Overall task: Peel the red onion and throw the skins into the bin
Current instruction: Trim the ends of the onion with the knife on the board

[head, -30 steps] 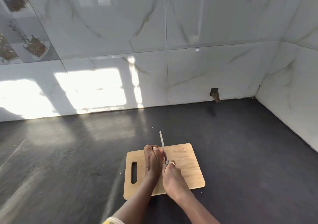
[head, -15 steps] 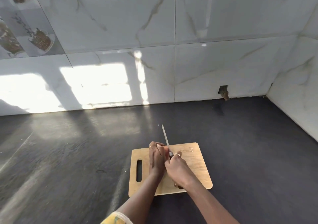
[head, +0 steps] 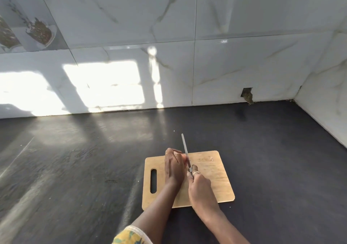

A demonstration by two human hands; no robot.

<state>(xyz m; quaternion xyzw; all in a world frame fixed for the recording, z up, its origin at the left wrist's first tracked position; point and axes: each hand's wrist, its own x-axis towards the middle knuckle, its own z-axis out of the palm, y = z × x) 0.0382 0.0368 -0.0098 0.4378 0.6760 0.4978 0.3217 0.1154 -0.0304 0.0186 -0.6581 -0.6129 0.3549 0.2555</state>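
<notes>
Yellow patterned sleeve (head: 129, 237) at the near edge; two bare hands work over one pale wooden chopping board (head: 216, 180) on the dark surface (head: 75, 178). The left hand (head: 173, 167) cups something almost hidden, presumably the onion; the right hand (head: 199, 185) grips one slim metal knife (head: 185, 150). White marble-look wall tiles (head: 225, 65) stand beyond.

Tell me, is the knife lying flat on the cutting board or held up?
Held up. The right hand grips the knife, blade on edge, pointing away over the cutting board, beside the left hand.
</notes>
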